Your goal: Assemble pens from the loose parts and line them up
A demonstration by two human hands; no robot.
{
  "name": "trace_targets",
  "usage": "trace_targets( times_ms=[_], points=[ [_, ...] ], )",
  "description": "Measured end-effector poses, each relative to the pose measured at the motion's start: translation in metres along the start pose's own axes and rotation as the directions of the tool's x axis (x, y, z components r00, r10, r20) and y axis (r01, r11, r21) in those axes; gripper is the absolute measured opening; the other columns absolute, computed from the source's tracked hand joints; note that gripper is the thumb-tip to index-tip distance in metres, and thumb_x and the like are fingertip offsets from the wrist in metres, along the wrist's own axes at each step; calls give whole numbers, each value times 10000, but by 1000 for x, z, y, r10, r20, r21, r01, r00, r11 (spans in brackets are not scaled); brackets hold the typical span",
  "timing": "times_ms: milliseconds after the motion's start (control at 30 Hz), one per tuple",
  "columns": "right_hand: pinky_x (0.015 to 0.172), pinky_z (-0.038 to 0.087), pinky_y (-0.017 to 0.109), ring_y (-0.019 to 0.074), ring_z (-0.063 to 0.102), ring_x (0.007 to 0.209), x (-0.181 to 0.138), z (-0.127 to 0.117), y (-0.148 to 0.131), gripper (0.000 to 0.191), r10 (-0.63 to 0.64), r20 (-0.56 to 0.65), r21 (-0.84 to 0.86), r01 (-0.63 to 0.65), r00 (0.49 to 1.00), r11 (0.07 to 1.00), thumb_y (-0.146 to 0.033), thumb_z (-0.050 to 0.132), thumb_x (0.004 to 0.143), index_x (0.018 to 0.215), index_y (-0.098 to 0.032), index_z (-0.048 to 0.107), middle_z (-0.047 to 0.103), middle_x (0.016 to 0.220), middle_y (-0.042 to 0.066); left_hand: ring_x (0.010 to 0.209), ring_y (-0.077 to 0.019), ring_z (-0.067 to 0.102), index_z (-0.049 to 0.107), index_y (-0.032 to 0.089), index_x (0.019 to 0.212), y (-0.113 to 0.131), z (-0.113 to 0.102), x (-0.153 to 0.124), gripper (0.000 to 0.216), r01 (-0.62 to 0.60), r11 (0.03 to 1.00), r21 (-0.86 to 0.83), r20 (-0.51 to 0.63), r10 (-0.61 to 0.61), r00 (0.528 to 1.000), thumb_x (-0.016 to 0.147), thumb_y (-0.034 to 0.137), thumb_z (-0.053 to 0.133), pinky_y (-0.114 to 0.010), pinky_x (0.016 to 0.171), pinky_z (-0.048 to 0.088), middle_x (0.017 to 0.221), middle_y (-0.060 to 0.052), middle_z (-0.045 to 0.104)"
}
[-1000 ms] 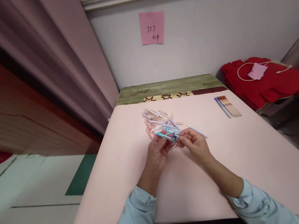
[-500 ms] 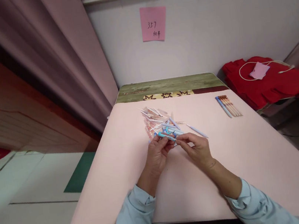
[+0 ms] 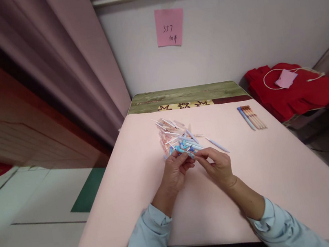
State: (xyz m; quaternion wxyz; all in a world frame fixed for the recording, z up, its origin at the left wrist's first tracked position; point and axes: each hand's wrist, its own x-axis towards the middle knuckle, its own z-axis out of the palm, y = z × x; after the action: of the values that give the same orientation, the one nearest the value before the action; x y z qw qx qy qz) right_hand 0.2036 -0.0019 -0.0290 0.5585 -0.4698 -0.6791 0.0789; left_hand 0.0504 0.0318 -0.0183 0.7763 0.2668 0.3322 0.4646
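Over the middle of the table my left hand (image 3: 174, 175) is closed, its thumb and fingers pinching a light-blue pen piece (image 3: 190, 154). My right hand (image 3: 218, 165) pinches the other end of that piece, so both sets of fingertips nearly meet. Exactly how the parts fit together between the fingers is too small to make out. Just beyond the hands lies a loose pile of pen parts (image 3: 168, 132): clear pinkish barrels, thin white refills and blue pieces. A single pale-blue barrel (image 3: 217, 145) rests to the right of the pile.
Several pens lie side by side in a row (image 3: 253, 118) at the far right, one blue and the others beige with brown tops. Pink paper (image 3: 127, 203) covers the table. Red cloth (image 3: 299, 97) with a white cable sits beyond its right edge. A curtain (image 3: 79, 49) hangs at left.
The held pen piece has tilted slightly between my fingertips. Both hands stay almost in place, and the pile and the row of pens look unchanged.
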Motion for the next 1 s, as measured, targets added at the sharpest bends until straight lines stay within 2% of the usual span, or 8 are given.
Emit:
trace_targets(
  times_ms=[233,367,433,500,600,700,833,1000],
  points=[
    [605,505,266,137,596,601,3,-5,-3,133,27,-45,22,-26,999,999,-306,721,853,794,-211,650,660,687,1,594,-108,654,677,100,823,2,0,-4,238,70,992,-102,48,-66,997,700,231,832,-182,533,542,733,-42,711],
    [655,496,272,142,619,652,4,-10,3,130,115,-137,-28,-120,984,992,-271,594,930,847,-205,669,679,733,10,577,-86,645,667,94,805,18,-8,0,67,15,952,-306,-109,-51,993,823,147,702,-147,524,538,736,-48,713],
    [668,496,272,145,627,672,6,-11,10,137,206,-207,-53,-222,956,974,-283,582,934,889,-201,682,687,762,13,580,-75,640,660,91,825,28,-14,3,100,-47,919,-392,-177,-26,984,896,122,598,-131,517,533,757,-52,712],
    [665,492,269,149,633,695,7,-11,18,152,270,-210,-98,-295,940,950,-312,591,924,912,-203,696,698,812,19,588,-71,637,655,86,853,37,-19,6,181,-94,894,-438,-205,3,979,948,122,506,-128,521,535,762,-51,702],
    [678,477,265,154,639,751,6,-10,28,150,267,-114,-231,-287,957,930,-312,604,907,901,-222,724,703,865,20,595,-67,636,649,81,882,44,-23,8,251,-137,876,-462,-232,30,972,988,139,428,-121,526,532,755,-49,690],
    [742,466,276,166,636,840,4,-6,31,139,173,10,-313,-162,985,936,-278,607,900,907,-242,741,697,917,27,594,-63,636,646,81,884,43,-24,8,260,-155,876,-457,-250,40,967,994,145,419,-116,529,528,753,-50,688],
    [832,429,321,187,611,899,3,-4,28,135,70,127,-352,-21,989,936,-234,608,886,900,-244,741,682,950,42,593,-63,635,640,82,863,39,-23,8,249,-139,889,-437,-240,34,970,987,138,431,-123,533,533,761,-58,688],
    [885,377,348,191,595,928,5,-5,24,120,48,250,-313,34,967,949,-180,634,829,849,-246,732,672,954,32,609,-67,643,638,85,863,37,-24,9,239,-131,890,-437,-216,37,976,983,130,435,-124,543,537,758,-59,689]
  ],
)
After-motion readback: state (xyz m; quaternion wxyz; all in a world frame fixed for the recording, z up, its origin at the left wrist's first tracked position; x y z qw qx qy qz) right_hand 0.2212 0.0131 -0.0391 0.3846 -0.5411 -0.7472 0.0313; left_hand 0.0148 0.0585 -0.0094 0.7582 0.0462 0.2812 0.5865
